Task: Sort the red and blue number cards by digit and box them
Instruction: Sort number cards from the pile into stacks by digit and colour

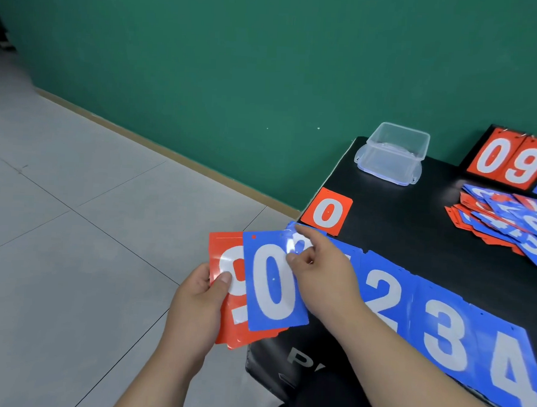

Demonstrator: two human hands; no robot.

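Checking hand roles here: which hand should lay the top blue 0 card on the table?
Probably right: the right hand pinches the blue 0 card beside the table, while the left hand grips the stack.

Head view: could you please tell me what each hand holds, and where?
The left hand grips a fan of red cards topped by a blue 0 card, thumb on its left side. Whether the right hand holds anything cannot be told.

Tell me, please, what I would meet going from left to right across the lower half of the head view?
left hand → red cards it grips → blue 0 card → blue 2 card → blue 3 card → blue 4 card
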